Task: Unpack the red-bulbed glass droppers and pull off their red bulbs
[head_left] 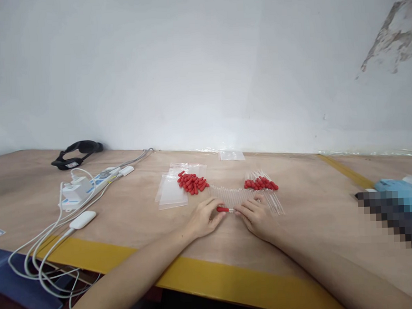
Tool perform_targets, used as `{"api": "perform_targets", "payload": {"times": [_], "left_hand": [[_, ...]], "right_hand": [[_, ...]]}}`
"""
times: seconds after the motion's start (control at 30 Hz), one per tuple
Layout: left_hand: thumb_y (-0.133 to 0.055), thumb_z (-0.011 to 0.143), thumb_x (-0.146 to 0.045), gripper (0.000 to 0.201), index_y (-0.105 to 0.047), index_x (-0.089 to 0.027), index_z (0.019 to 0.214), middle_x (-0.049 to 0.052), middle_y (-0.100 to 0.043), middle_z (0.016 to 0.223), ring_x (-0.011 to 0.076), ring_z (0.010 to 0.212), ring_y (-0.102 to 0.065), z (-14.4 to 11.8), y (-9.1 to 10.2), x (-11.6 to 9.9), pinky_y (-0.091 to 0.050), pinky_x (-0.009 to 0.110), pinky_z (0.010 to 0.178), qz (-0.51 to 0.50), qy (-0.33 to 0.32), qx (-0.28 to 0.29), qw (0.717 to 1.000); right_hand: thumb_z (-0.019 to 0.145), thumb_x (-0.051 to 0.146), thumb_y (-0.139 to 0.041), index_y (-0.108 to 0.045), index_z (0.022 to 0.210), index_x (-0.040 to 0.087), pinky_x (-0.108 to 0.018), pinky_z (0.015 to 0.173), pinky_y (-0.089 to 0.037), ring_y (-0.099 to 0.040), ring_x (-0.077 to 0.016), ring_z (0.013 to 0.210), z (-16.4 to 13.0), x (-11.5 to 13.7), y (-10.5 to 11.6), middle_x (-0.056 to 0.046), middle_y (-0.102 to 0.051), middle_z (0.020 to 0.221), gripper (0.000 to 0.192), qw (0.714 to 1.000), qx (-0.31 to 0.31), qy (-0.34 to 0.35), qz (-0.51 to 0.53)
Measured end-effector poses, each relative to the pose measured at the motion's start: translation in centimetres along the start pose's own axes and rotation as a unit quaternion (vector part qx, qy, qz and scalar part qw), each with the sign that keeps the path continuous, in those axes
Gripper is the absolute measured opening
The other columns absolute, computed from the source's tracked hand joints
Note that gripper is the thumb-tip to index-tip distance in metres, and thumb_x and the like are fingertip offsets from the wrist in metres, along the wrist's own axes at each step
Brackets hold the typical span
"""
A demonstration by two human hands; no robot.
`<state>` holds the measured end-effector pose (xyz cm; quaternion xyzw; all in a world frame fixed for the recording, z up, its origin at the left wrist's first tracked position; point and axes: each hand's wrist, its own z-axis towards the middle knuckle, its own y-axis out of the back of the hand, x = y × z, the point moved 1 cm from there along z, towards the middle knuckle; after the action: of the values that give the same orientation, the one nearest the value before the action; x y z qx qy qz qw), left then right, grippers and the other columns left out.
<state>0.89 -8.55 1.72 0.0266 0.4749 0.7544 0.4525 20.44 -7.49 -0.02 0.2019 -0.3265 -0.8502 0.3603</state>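
My left hand (202, 217) pinches a small red rubber bulb (222, 209) at its fingertips. My right hand (253, 215) holds a thin clear glass tube (233, 210) whose end meets the bulb. Both hands rest low on the wooden table (133, 212). Just behind them lies a row of several clear glass tubes (230, 194). A loose pile of red bulbs (192, 182) sits behind my left hand. Several tubes with red bulbs fitted (262, 185) lie behind my right hand.
Clear plastic bags (172, 194) lie left of the bulb pile, another bag (231, 155) near the wall. A power strip with white chargers and cables (81, 187) and a black strap device (76, 153) occupy the left. A blurred-out object (396, 210) sits at right. Yellow tape (204, 275) edges the table.
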Motion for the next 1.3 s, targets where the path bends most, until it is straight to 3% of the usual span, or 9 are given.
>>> {"api": "perform_targets", "payload": {"times": [0.17,0.4,0.73,0.8,0.9,1.0,1.1,1.17,1.3], "left_hand": [[-0.046,0.085,-0.032,0.02,-0.059,-0.02,0.095,0.005,-0.061,0.09,0.0167,0.085,-0.053,0.2,-1.2,0.2,-0.038,0.03,0.079,0.074,-0.071,0.019,0.995],[-0.038,0.088,-0.028,0.024,-0.06,-0.018,0.089,0.005,-0.061,0.081,0.0165,0.081,-0.051,0.2,-0.7,-0.1,-0.032,0.033,0.08,0.155,-0.093,0.055,0.982],[-0.037,0.088,-0.025,0.023,-0.058,-0.017,0.084,0.004,-0.059,0.078,0.0159,0.079,-0.05,-0.4,-0.5,0.5,-0.033,0.034,0.082,0.149,-0.093,0.051,0.983],[-0.035,0.089,-0.023,0.024,-0.057,-0.017,0.08,0.004,-0.058,0.075,0.0161,0.078,-0.049,-0.7,0.1,1.4,-0.035,0.034,0.079,0.156,-0.064,0.024,0.985],[-0.037,0.088,-0.025,0.022,-0.057,-0.018,0.082,0.004,-0.059,0.08,0.0167,0.08,-0.05,-0.5,2.1,2.9,-0.037,0.033,0.077,0.145,-0.015,-0.043,0.988],[-0.042,0.086,-0.028,0.019,-0.059,-0.02,0.086,0.004,-0.059,0.087,0.017,0.085,-0.051,1.3,4.9,5.1,-0.039,0.031,0.077,0.117,0.062,-0.113,0.985],[-0.05,0.079,-0.029,0.013,-0.061,-0.022,0.077,0.003,-0.06,0.079,0.0171,0.073,-0.054,4.1,7.5,9.0,-0.04,0.03,0.067,0.111,0.213,-0.13,0.962],[-0.051,0.077,-0.029,0.011,-0.059,-0.022,0.073,0.003,-0.06,0.07,0.0162,0.064,-0.053,5.7,8.6,11.8,-0.039,0.029,0.06,0.114,0.258,-0.131,0.95],[-0.06,0.068,-0.032,0.012,-0.054,-0.021,0.068,-0.001,-0.056,0.057,0.0146,0.055,-0.052,7.4,8.8,15.6,-0.035,0.026,0.054,0.12,0.314,-0.109,0.935]], "right_hand": [[0.087,0.019,-0.041,-0.06,0.087,0.018,-0.03,0.073,-0.026,-0.049,-0.0111,0.066,-0.1,0.3,-0.3,-0.001,-0.059,0.068,0.019,0.999,0.001,0.005,0.034],[0.087,0.019,-0.039,-0.059,0.08,0.017,-0.028,0.07,-0.026,-0.042,-0.0096,0.061,-0.2,0.3,0.0,0.001,-0.053,0.062,0.021,0.999,0.0,0.029,0.045],[0.085,0.014,-0.04,-0.061,0.084,0.016,-0.029,0.073,-0.03,-0.044,-0.0109,0.063,-1.1,-0.9,1.6,0.0,-0.052,0.058,0.021,0.997,-0.035,0.073,0.017],[0.083,0.014,-0.043,-0.062,0.082,0.017,-0.03,0.075,-0.03,-0.046,-0.0106,0.063,-1.5,-2.5,2.5,0.0,-0.055,0.06,0.02,0.997,-0.066,0.036,0.013],[0.082,0.024,-0.048,-0.064,0.084,0.023,-0.031,0.078,-0.028,-0.054,-0.0115,0.07,-1.9,-5.8,4.1,0.0,-0.063,0.073,0.016,0.988,-0.088,-0.125,-0.017],[0.079,0.037,-0.048,-0.065,0.079,0.024,-0.029,0.069,-0.031,-0.057,-0.0143,0.069,-2.2,-8.6,5.2,-0.001,-0.065,0.074,0.021,0.953,0.03,-0.301,-0.031],[0.074,0.041,-0.048,-0.065,0.074,0.023,-0.026,0.058,-0.032,-0.058,-0.0176,0.067,-2.6,-10.2,5.7,-0.003,-0.065,0.07,0.026,0.884,0.153,-0.441,-0.019],[0.071,0.041,-0.049,-0.065,0.072,0.022,-0.026,0.055,-0.032,-0.058,-0.0197,0.069,-2.9,-10.8,5.7,-0.005,-0.065,0.072,0.025,0.85,0.193,-0.49,-0.017],[0.069,0.039,-0.048,-0.065,0.071,0.021,-0.027,0.054,-0.033,-0.059,-0.0218,0.071,-3.3,-11.1,5.4,-0.007,-0.066,0.076,0.025,0.815,0.248,-0.523,-0.018]]}}
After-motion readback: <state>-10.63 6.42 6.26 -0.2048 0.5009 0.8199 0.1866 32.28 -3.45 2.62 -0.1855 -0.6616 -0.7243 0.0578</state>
